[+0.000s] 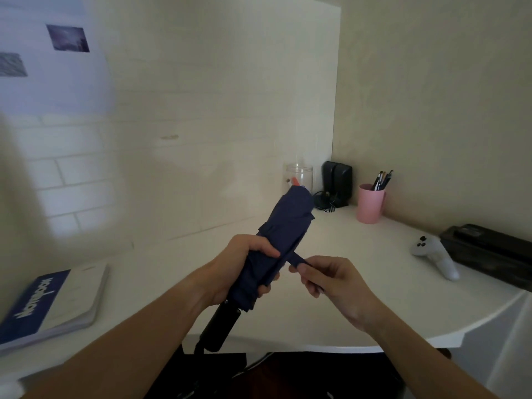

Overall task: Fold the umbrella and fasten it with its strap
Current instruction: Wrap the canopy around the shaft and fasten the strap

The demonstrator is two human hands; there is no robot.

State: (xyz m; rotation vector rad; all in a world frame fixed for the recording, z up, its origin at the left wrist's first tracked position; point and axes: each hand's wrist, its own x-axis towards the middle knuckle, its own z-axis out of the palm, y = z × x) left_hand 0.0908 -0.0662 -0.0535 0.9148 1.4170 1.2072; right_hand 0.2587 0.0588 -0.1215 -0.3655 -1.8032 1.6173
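A collapsed navy-blue umbrella [288, 226] is held tilted above the white desk, its tip pointing up and away and its black handle [220, 326] pointing down toward me. My left hand [239, 269] is wrapped around the bunched canopy just above the handle, thumb on top. My right hand [328, 280] pinches the end of the navy strap [296, 260], which sticks out to the right from the canopy. The strap is pulled away from the fabric and is not wrapped around it.
On the white desk [345, 312] lie a blue-and-white book [54, 300] at left, a glass jar [299, 175], a black speaker [336, 182], a pink cup of pens [370, 204], a white game controller [434, 254] and a black case [489, 251] at right.
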